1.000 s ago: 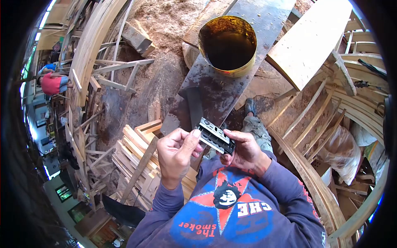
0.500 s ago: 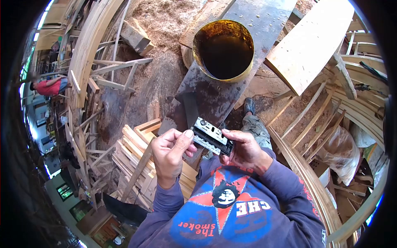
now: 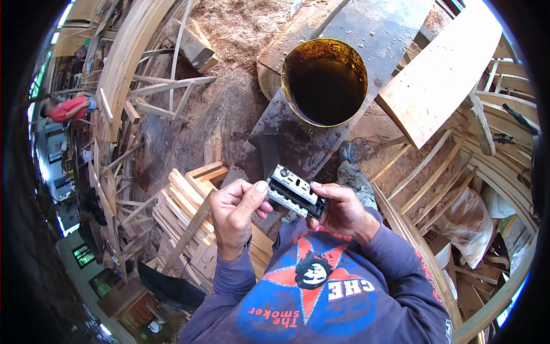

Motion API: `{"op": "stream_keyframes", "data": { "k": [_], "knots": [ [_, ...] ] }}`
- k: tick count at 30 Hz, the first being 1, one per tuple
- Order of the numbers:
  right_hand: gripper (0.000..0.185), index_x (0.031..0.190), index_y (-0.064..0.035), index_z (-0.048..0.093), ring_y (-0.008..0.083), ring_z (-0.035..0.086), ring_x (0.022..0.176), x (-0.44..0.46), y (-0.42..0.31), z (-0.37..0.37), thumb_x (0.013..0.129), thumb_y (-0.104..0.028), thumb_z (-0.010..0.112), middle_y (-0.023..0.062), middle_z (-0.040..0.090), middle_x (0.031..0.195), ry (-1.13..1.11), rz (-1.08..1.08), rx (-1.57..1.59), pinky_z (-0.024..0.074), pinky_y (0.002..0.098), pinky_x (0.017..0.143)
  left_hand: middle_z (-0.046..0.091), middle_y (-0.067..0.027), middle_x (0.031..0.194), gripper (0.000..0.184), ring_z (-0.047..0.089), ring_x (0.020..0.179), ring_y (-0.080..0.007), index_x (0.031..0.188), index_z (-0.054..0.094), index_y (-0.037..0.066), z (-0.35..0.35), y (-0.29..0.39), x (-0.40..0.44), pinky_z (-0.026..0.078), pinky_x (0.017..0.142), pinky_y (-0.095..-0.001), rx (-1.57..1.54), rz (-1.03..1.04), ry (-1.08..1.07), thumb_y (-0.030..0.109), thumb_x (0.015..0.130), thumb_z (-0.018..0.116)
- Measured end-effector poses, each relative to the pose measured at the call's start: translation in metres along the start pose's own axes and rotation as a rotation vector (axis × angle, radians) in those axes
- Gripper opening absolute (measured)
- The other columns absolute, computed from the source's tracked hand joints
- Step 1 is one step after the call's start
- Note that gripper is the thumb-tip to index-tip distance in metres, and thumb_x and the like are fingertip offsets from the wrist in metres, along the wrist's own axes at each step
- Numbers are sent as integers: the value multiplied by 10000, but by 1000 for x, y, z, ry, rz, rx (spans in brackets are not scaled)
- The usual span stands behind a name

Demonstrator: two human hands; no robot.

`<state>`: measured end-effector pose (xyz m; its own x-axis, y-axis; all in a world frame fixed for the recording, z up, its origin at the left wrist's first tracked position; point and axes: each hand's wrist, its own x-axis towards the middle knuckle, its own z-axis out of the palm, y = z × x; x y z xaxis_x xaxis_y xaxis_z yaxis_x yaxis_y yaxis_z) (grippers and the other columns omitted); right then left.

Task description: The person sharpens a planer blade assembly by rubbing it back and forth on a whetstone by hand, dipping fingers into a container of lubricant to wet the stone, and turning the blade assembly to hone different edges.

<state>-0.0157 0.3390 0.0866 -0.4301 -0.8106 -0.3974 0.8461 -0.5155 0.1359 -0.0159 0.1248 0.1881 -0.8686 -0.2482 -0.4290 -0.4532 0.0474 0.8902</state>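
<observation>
A small black and silver metal device, slotted and oblong, is held in front of the printed shirt. My left hand pinches its left end between thumb and fingers. Around its right end my right hand is closed, thumb on top. A dark gap runs lengthwise between the device's two silver parts. Beyond the hands, a round yellow-rimmed container with dark contents stands on a stained plank. A dark flat strip lies on the near part of that plank.
Cut wood pieces are stacked at the lower left. A broad pale board extends at the upper right, above long curved timbers. Plastic bags lie at the right. A person in red is far off at the left.
The device has turned and opened wider, so that the dark gap between its silver parts shows. My left hand has shifted slightly left. The head view has moved, and the distant person has changed posture.
</observation>
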Motion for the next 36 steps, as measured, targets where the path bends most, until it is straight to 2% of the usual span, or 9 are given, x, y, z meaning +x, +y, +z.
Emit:
{"op": "stream_keyframes", "data": {
  "k": [5, 11, 13, 15, 17, 25, 31, 34, 36],
  "knots": [
    [405, 1264, 40, 660, 225, 709, 698, 5, -2, 0, 1077, -310, 576, 159, 755, 1025, -42, 34, 21, 587, 340, 654, 700, -116, 681, 216, 626, 559, -131, 815, 703, -16, -2, 1, 3, 471, 539, -240, -7, -11, 7, 136, 969, 708],
    [412, 1268, 31, 657, 225, 711, 688, 10, 0, 4, 1083, -325, 559, 161, 755, 1021, 7, 42, 66, 574, 323, 645, 697, -108, 679, 218, 631, 563, -128, 809, 698, -7, -6, 4, 7, 471, 535, -241, -7, -13, 2, 139, 969, 712],
    [397, 1248, 23, 660, 225, 712, 687, 13, 1, 1, 1083, -322, 553, 171, 755, 1018, -47, 54, 79, 572, 320, 629, 697, -106, 683, 216, 634, 566, -127, 807, 697, -4, -10, 4, 9, 472, 533, -241, -11, -10, 1, 138, 969, 713],
    [391, 1238, 21, 661, 227, 711, 678, 14, 2, 2, 1083, -321, 551, 178, 754, 1011, -45, 54, 92, 569, 318, 619, 708, -76, 705, 234, 639, 592, -90, 812, 712, 4, -13, 4, 10, 482, 545, -218, -35, -4, -30, 165, 979, 744],
    [385, 1227, 19, 662, 229, 711, 670, 15, 2, 3, 1083, -320, 550, 184, 753, 1003, -41, 52, 106, 567, 316, 608, 709, -76, 705, 234, 637, 590, -90, 814, 713, 3, -13, 6, 9, 481, 546, -218, -35, -6, -32, 165, 979, 745],
    [357, 1227, 15, 660, 262, 735, 643, 18, 2, -2, 1077, -291, 556, 227, 753, 970, -80, 69, 185, 596, 356, 594, 709, -76, 698, 228, 642, 595, -93, 830, 722, -8, -13, 8, 8, 475, 546, -215, -52, 7, -27, 156, 988, 731],
    [362, 1235, 16, 661, 263, 735, 653, 17, -1, -1, 1083, -291, 543, 239, 751, 976, -86, 81, 178, 592, 354, 599, 722, -88, 756, 242, 639, 599, -97, 852, 724, -16, -11, 8, 6, 499, 563, -231, -80, 33, 23, 173, 1004, 720],
    [371, 1247, 19, 658, 263, 735, 659, 15, -1, -3, 1087, -293, 534, 242, 751, 980, -108, 89, 200, 590, 354, 605, 727, -85, 788, 231, 640, 621, -95, 908, 722, -21, -12, 6, 5, 515, 597, -236, -88, 56, 20, 187, 1009, 719],
    [376, 1251, 18, 658, 261, 734, 660, 14, -2, -4, 1088, -295, 530, 241, 751, 980, -113, 85, 190, 590, 355, 607, 719, -100, 853, 184, 674, 759, -141, 992, 713, -29, -11, 5, 5, 530, 692, -272, -77, 84, 43, 149, 1023, 676]
  ]
}}
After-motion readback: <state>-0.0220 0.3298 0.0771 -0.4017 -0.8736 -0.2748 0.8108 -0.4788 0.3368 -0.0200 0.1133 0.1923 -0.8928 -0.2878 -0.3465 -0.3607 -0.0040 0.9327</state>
